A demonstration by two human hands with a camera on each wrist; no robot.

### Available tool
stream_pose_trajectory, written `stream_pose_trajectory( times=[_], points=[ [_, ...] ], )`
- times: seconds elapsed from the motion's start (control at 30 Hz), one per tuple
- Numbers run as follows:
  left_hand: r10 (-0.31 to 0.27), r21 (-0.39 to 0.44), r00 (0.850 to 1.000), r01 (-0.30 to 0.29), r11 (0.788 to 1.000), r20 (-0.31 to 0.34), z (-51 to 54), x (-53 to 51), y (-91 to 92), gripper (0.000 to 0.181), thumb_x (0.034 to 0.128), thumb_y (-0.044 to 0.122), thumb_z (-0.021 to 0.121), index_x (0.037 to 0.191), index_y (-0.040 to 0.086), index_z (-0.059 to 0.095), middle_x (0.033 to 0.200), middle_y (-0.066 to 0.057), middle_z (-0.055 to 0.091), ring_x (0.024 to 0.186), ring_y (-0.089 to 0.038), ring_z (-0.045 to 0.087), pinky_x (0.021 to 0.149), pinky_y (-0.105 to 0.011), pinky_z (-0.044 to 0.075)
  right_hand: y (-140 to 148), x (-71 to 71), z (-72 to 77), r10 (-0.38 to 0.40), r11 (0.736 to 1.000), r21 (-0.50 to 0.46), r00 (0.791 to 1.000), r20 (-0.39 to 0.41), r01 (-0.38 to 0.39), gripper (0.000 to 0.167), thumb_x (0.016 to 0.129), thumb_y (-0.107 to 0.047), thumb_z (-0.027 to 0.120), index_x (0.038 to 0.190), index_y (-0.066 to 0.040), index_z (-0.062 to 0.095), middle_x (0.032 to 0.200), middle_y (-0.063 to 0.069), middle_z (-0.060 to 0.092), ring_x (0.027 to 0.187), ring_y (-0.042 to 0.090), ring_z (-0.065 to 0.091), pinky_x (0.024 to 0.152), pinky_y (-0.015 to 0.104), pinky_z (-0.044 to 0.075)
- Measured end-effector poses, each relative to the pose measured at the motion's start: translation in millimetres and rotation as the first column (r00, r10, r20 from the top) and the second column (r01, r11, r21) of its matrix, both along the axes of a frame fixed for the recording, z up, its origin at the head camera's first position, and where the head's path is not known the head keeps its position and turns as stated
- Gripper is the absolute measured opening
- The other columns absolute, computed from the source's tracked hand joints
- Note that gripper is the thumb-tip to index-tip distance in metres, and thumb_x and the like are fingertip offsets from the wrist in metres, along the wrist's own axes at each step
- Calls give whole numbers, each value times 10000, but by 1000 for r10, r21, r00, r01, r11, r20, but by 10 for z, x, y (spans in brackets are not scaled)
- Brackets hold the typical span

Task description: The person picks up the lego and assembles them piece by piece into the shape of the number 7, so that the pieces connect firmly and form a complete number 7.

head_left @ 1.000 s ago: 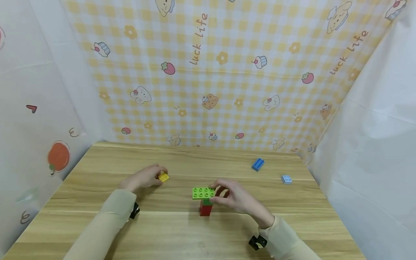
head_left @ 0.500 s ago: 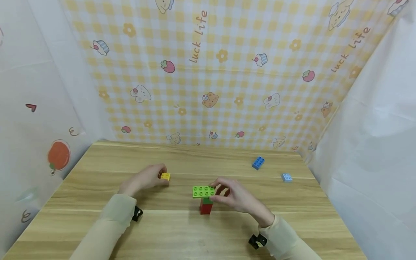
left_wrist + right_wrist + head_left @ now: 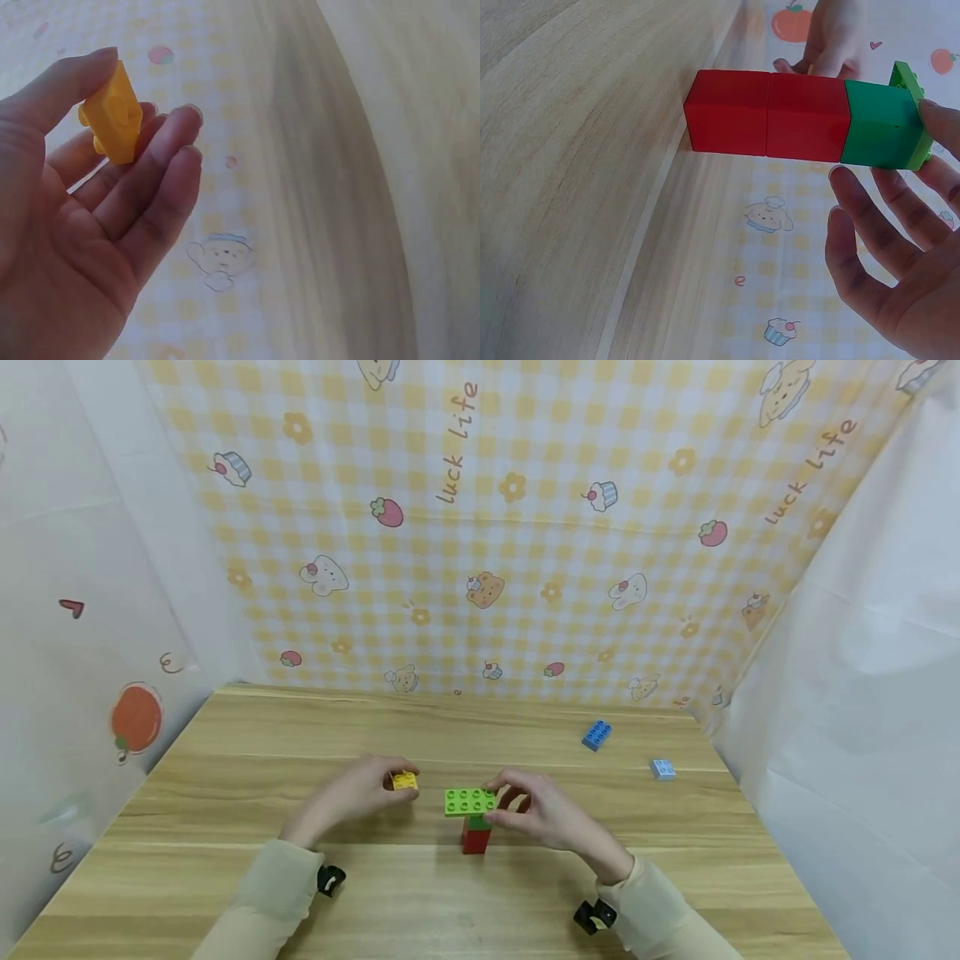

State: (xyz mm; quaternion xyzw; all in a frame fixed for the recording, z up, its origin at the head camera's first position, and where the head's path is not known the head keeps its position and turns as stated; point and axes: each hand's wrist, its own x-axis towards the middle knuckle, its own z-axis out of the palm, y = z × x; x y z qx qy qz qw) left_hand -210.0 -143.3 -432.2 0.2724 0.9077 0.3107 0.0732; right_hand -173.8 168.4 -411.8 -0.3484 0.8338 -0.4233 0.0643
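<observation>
Yellow-checked cloth [image 3: 555, 543] behind the surface [image 3: 405, 902] reads "luck life" [image 3: 457, 442] in two places. On the wood stands an upright tower: two red blocks [image 3: 769, 114], a dark green block [image 3: 883, 124] and a lime plate [image 3: 468, 802] on top. The right hand [image 3: 546, 814] grasps the plate's right end with its fingers. The left hand [image 3: 360, 789] pinches a yellow block [image 3: 405, 782], a small gap left of the plate. Bare wood separates the tower from a blue block [image 3: 597, 735] near the back edge and a pale blue block [image 3: 663, 769] near the right edge.
</observation>
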Motion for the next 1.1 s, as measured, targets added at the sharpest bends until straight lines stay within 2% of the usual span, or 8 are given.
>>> stream_pose_trajectory(
  times=[0.23,0.37,0.57,0.77,1.1],
  points=[
    [-36,54,999,36,998,-15,82,138,91,461,908,401,693,1235,78,655,892,97,619,714,-63,529,634,-260,465,-4,7,-3,-4,1000,-8,1000,2,4,268,895,-229,734,1137,-153,646,1026,44,672,866,148,644,681,348,558],
    [-56,108,998,58,992,-18,149,212,139,421,895,404,708,1193,108,665,846,111,606,693,-59,534,603,-259,478,-13,8,6,-8,1000,-14,1000,10,8,256,898,-224,730,1130,-153,646,1042,22,665,870,156,642,687,350,556],
    [-137,185,990,139,973,-23,241,303,196,344,901,370,711,1150,136,672,865,125,614,702,-74,549,611,-256,495,-21,14,13,-11,1000,-15,1000,22,11,250,900,-225,729,1126,-154,647,1053,-5,658,876,165,642,687,349,556],
    [-184,222,983,183,958,-16,257,338,229,354,907,345,708,1157,98,668,896,95,629,730,-95,566,629,-254,503,-22,20,10,-20,1000,-7,999,29,20,250,897,-224,733,1124,-165,648,1059,-9,658,883,177,642,690,357,556],
    [-182,222,983,185,957,-33,232,365,277,358,908,311,713,1172,74,664,913,88,640,737,-56,568,640,-247,513,-13,31,6,-27,1000,-7,999,26,27,262,899,-221,731,1137,-151,647,1064,18,667,875,167,644,682,344,557]
  ],
)
